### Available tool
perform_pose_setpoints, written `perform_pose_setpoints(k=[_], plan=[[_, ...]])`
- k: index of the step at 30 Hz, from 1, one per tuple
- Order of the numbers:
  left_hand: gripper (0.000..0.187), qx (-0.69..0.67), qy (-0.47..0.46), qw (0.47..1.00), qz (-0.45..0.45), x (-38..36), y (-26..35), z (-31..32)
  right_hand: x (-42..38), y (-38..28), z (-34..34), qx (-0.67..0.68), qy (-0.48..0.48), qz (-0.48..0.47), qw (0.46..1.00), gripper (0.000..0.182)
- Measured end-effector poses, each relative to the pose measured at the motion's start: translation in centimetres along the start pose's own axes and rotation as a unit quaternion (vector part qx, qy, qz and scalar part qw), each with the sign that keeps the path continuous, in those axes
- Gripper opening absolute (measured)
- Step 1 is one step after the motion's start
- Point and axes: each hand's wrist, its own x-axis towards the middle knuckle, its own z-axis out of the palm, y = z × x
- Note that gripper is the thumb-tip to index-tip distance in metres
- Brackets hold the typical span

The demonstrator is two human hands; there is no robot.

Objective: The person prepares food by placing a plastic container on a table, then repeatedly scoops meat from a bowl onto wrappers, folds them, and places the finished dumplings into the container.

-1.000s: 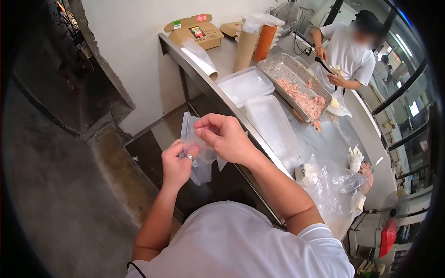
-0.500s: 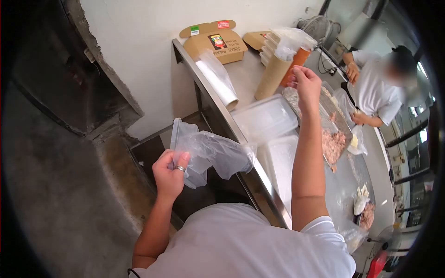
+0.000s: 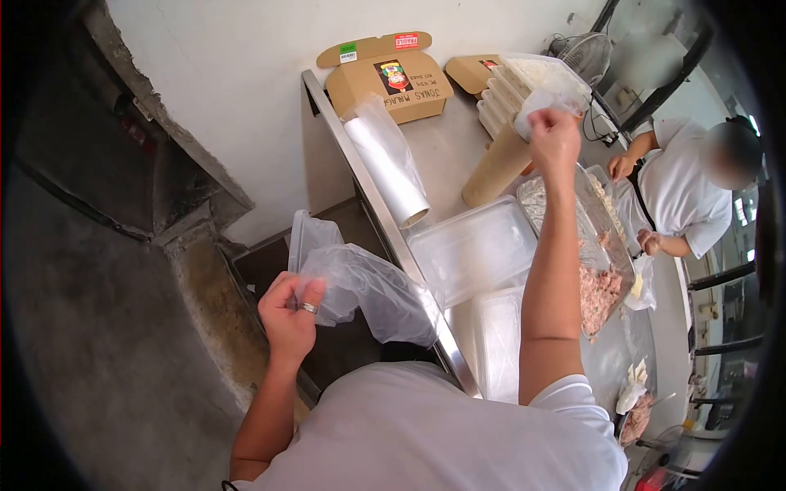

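Note:
Near the table's left edge, my left hand (image 3: 291, 315) pinches a clear plastic bag (image 3: 381, 295) together with a translucent plastic container (image 3: 311, 237). The bag hangs to the right of the hand, over the metal edge. My right hand (image 3: 557, 143) is raised over the table, its fingers closed on crumpled clear plastic (image 3: 544, 102) at the top of a tall brown cylinder (image 3: 495, 168). A roll of clear plastic (image 3: 385, 168) and a translucent lidded container (image 3: 475, 245) lie on the table to the left of my right forearm.
Cardboard boxes (image 3: 389, 82) stand against the wall, beside stacked white trays (image 3: 532, 82) and a fan (image 3: 585, 57). To the right are a metal tray (image 3: 602, 245) of minced meat and a co-worker (image 3: 675, 184) in white. The steel table edge (image 3: 372, 196) runs diagonally.
My right hand has moved slightly up and right and closed on the plastic at the cylinder's top. My left hand has shifted a little left with the bag and container. The co-worker's hands have moved.

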Motion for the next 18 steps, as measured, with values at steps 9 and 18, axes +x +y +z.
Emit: perform_pose_setpoints(k=[9,18], plan=[[0.019,-0.037,0.025,0.999,-0.006,0.3,-0.2,-0.1,3.4,-1.7,-6.5,0.255,0.248,-0.003,0.935,0.025],[0.022,-0.041,0.022,0.999,-0.003,-0.8,-0.4,-1.8,0.3,-2.1,-15.8,0.664,0.075,-0.05,0.742,0.026]])
